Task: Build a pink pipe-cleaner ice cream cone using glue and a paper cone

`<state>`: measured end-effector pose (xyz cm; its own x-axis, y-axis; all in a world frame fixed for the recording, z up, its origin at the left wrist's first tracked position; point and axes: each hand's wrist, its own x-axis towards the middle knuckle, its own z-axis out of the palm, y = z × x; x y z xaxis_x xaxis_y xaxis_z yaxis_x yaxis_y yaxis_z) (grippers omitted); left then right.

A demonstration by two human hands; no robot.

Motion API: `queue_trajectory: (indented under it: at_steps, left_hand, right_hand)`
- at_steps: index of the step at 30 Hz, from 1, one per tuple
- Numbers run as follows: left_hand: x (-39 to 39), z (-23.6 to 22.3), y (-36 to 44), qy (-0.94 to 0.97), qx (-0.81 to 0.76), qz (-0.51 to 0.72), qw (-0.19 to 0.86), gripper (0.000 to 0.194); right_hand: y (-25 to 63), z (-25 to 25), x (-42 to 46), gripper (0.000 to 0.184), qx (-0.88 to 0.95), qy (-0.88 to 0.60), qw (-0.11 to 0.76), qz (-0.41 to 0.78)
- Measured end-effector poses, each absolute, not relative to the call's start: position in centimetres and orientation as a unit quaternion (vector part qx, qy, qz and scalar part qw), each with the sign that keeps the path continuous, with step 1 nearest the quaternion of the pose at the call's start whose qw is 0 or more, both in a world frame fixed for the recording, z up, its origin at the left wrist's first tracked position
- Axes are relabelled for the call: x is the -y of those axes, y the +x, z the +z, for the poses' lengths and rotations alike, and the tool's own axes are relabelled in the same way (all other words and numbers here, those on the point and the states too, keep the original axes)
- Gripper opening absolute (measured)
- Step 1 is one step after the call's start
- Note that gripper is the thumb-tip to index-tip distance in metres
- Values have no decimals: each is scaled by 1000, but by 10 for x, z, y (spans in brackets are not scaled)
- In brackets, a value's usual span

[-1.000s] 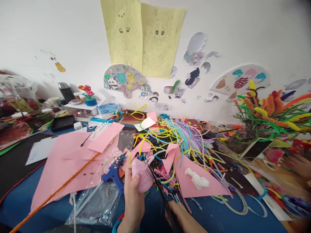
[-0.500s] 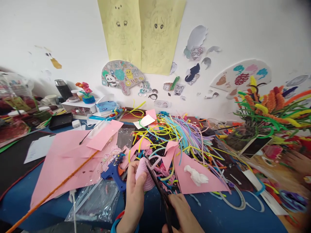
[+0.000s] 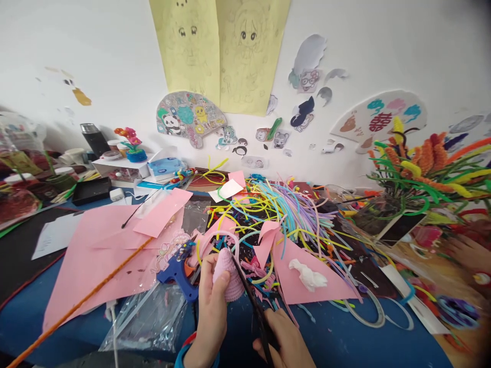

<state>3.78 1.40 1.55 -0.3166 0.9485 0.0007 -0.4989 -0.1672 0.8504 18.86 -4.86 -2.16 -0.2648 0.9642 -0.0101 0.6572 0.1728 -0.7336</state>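
My left hand (image 3: 211, 301) has its thumb and fingers closed round a pale pink cone (image 3: 229, 286) wound from pipe cleaner, tip upward. From near its tip a loose pink pipe cleaner end (image 3: 230, 235) arches up and over. In my right hand (image 3: 287, 340) are black scissors (image 3: 253, 301), handles low and blades slanting up along the cone's right side. Their tips come close to the upper part of the cone; whether they touch it I cannot tell. Just left of my left hand lies a blue glue gun (image 3: 179, 276).
Pink sheets (image 3: 95, 250) cover the left of the blue table. Behind my hands, loose pipe cleaners (image 3: 291, 204) lie in a heap. A white crumpled tissue (image 3: 309, 276) rests on pink paper. At the far right are a phone (image 3: 402, 227) and another person's hand (image 3: 462, 250).
The loose pink end has swung from the cone's right side to an arch above its tip. The scissor blades appear closer together. The whole view has shifted slightly.
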Motion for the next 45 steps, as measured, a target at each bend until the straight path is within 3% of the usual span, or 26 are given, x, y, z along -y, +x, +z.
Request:
queue_trajectory:
  at_steps: [15, 25, 37, 45]
  left_hand:
    - [-16, 11, 33, 299, -361, 703, 534, 45]
    - [-19, 7, 31, 319, -362, 694, 534, 43]
    - [-13, 5, 31, 328, -403, 684, 513, 41]
    - [-12, 6, 31, 331, -411, 680, 509, 46]
  right_hand:
    - [187, -25, 51, 23, 737, -587, 239, 237]
    - [184, -30, 52, 23, 754, -584, 269, 135]
    - [190, -39, 51, 25, 778, -551, 228, 200]
    - [185, -27, 51, 27, 764, -539, 261, 241]
